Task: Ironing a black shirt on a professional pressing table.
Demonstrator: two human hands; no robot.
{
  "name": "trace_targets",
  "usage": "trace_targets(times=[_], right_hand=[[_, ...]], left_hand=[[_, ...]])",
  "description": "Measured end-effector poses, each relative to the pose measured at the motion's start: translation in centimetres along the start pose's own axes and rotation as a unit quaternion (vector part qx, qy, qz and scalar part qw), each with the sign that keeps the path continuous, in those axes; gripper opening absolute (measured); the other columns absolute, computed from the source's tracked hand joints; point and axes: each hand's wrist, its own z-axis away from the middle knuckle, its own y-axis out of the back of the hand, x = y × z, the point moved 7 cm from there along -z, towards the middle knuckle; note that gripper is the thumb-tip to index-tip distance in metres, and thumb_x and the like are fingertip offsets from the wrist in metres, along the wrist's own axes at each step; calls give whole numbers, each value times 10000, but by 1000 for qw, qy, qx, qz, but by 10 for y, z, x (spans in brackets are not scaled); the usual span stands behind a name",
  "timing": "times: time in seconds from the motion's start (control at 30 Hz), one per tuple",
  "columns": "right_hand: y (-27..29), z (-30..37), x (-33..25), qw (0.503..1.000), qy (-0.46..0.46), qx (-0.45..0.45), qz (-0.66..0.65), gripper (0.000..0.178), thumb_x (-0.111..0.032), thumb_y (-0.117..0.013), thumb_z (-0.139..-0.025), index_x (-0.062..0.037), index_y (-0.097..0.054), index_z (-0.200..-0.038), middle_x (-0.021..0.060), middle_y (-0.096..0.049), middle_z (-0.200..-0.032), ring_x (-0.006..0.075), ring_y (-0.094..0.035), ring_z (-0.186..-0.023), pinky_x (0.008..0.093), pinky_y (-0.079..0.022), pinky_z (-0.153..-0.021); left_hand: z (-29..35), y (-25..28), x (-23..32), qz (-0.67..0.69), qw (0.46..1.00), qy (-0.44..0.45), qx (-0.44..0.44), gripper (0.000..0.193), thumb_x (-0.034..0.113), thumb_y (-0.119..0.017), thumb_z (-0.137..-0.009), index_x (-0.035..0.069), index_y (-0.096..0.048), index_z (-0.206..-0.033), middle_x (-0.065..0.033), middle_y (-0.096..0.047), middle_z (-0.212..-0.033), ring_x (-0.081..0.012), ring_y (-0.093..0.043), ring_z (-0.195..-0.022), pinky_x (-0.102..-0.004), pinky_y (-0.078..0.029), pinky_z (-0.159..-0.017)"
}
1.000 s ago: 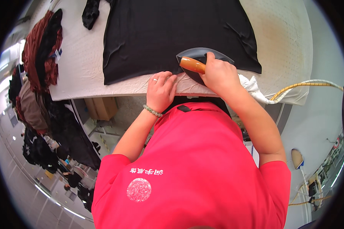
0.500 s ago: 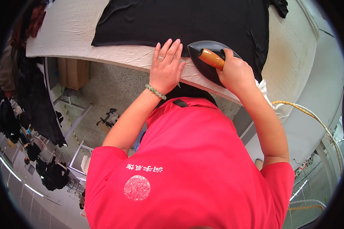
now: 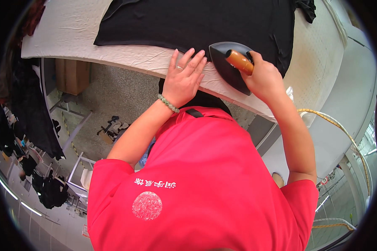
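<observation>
A black garment [image 3: 188,23] lies spread over the pale padded cover of an ironing table [image 3: 88,52]. My right hand [image 3: 264,77] is closed round the orange-brown handle of a dark iron [image 3: 226,69]. The iron's sole rests at the table's near edge, with its far end over the garment's lower border and right part. My left hand [image 3: 185,77] lies flat with its fingers apart, left of the iron. Its fingertips are on the pale cover near the garment's hem, and nothing is held in it.
Yellow and white hoses [image 3: 343,127] curve past the table's right side. A cardboard box [image 3: 72,76] stands below the table at the left. Dark clothes [image 3: 33,104] hang along the far left, near a metal frame [image 3: 77,129].
The iron has turned slightly in my right hand and sits a little farther right. My left hand has drawn slightly back toward me, off the garment's hem.
</observation>
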Motion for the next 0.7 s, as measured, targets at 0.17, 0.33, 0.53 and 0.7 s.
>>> trace_targets(times=[0.17, 0.33, 0.53, 0.7], right_hand=[[29, -31, -18, 997, 2, 30, -64, 386, -263, -699, -908, 2, -635, -1180, 249, -724, -918, 430, -709, -898, 483, -569, -788], [21, -53, -56, 996, 84, -17, 6, 389, -233, -695, -895, -2, -599, -1192, 238, -724, -898, 430, -707, -866, 487, -568, -775], [-1, 14, 12, 984, 97, -134, 70, 531, -171, -705, -850, -31, -511, -1323, 234, -719, -919, 435, -695, -873, 508, -551, -764], [24, 53, 182, 973, -161, 21, -162, 403, -237, -744, -912, -59, -658, -1263, 174, -742, -970, 289, -721, -868, 390, -543, -784]], left_hand=[[15, 9, 17, 57, 998, -29, -10, 389, 188, -687, -890, 68, -667, -1259, -59, -597, -1392, -273, -502, -1353, -555, -286, -1196], [28, 27, 4, 76, 996, 16, 40, 328, 127, -710, -868, 66, -692, -1190, -72, -657, -1261, -291, -576, -1266, -519, -370, -1150], [27, 48, -21, 67, 991, 68, 91, 281, 56, -696, -873, 59, -712, -1154, -91, -686, -1203, -305, -612, -1207, -500, -442, -1097], [-1, 53, -23, 89, 989, 48, 104, 230, 61, -717, -861, 54, -722, -1090, -83, -694, -1135, -301, -635, -1134, -463, -486, -1034]])
